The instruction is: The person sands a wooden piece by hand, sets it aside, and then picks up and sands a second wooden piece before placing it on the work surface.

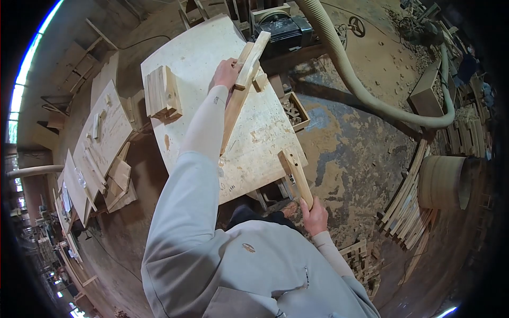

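My left hand (226, 73) reaches over the pale worktable (196, 45) and is closed against the edge of a wooden piece (252, 61), its fingertips partly hidden. This piece lies slanted across a long wooden strip (232, 121), near the table's right edge. Low on the right, my right hand (315, 216) is wrapped around the near end of a wooden bar (297, 172). Dark holes show near the bar's far end, which is over the table's front right corner. A stack of wooden blocks (161, 94) sits on the table's left part.
A motor (281, 29) stands beyond the table, and a thick ribbed hose (350, 79) curves along the right. A wooden box of offcuts (292, 111) adjoins the table's right side. Long wood strips (405, 206) lie at right; boards (101, 143) with loose pieces are at left.
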Tool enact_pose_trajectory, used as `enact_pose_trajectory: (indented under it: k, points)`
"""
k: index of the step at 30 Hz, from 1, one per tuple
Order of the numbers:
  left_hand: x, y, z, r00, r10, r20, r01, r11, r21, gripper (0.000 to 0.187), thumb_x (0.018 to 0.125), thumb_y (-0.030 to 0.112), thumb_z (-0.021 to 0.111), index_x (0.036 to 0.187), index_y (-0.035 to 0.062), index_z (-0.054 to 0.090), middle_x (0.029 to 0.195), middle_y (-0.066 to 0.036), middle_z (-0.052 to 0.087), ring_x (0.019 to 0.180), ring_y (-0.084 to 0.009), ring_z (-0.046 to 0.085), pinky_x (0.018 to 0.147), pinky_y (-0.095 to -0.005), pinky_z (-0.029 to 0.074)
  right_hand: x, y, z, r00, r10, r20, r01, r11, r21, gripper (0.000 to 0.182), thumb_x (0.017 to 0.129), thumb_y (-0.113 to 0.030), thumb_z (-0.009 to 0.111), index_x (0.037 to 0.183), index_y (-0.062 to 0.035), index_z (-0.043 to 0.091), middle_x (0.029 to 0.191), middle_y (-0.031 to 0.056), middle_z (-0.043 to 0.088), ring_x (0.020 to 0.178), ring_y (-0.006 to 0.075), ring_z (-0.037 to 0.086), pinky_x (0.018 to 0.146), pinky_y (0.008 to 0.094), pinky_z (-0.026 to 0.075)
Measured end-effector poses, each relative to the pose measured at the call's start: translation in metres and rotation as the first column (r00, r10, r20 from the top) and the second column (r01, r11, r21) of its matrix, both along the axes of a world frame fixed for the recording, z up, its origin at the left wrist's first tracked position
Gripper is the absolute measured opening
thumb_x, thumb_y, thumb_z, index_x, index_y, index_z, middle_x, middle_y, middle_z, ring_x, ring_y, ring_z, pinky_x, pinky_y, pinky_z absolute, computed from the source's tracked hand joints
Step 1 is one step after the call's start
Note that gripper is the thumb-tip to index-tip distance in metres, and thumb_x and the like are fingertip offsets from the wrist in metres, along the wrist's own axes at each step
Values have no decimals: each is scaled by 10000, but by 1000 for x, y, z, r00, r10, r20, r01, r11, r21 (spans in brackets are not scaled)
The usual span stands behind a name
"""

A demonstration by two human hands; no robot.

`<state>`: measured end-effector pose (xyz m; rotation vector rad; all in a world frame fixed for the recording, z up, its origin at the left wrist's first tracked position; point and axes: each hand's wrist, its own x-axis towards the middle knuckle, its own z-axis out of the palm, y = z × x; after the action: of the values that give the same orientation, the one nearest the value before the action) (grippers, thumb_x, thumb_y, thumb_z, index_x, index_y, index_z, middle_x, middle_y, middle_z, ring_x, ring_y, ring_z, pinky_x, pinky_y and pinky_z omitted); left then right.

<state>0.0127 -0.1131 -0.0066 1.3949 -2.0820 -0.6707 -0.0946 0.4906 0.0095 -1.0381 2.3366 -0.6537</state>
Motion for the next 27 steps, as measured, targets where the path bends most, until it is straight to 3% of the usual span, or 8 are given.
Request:
enact_pose_trajectory:
  k: [7, 9, 11, 19, 26, 27]
  points:
    - [-1, -5, -5, 1000, -1, -20, 0, 998, -58, 409, 1057, 373, 744, 1319, 72, 835, 1266, -243, 804, 1218, -410, 750, 1100, -484, 567, 0, 2, -23, 1000, 8, -25, -8, 1000, -9, 449, 1112, -465, 707, 1182, -22, 690, 923, 317, 758, 902, 563, 739, 765, 633, 573]
    - [-1, -8, -5, 1000, -16, 2, 16, 999, -51, 415, 1057, 435, 740, 1332, 138, 829, 1295, -224, 779, 1266, -421, 728, 1093, -497, 575, 1, 2, -30, 997, 2, -76, -5, 999, -37, 452, 1112, -469, 704, 1170, -21, 692, 922, 320, 759, 902, 560, 739, 766, 635, 568]
    - [-3, -6, -4, 1000, -15, 2, 15, 998, -59, 421, 1061, 437, 736, 1346, 139, 823, 1307, -227, 774, 1275, -427, 725, 1097, -504, 576, 0, 3, -45, 996, -10, -84, 5, 998, -59, 457, 1111, -476, 705, 1165, -23, 695, 923, 320, 759, 900, 560, 739, 765, 636, 566]
    - [-4, 12, 10, 999, 28, 42, -23, 994, -103, 434, 1079, 428, 722, 1394, 139, 796, 1386, -231, 743, 1306, -443, 716, 1112, -535, 574, 3, 2, -41, 997, -48, -66, 42, 996, -84, 503, 1104, -522, 704, 1140, -20, 699, 910, 324, 751, 901, 566, 732, 764, 632, 559]
    - [-3, 19, 7, 999, 35, 35, -31, 992, -119, 437, 1086, 438, 720, 1405, 147, 793, 1366, -223, 738, 1308, -450, 703, 1113, -542, 572, 6, 3, -34, 996, -65, -61, 61, 996, -63, 518, 1099, -540, 715, 1132, -24, 712, 908, 298, 757, 884, 538, 745, 743, 582, 569]
    - [-4, 20, 8, 998, 52, 25, -49, 992, -116, 436, 1083, 440, 726, 1401, 151, 796, 1358, -225, 737, 1313, -447, 697, 1115, -541, 571, 7, 2, -32, 996, -70, -62, 63, 992, -109, 494, 1101, -505, 724, 1074, -13, 690, 833, 273, 727, 808, 505, 737, 704, 560, 551]
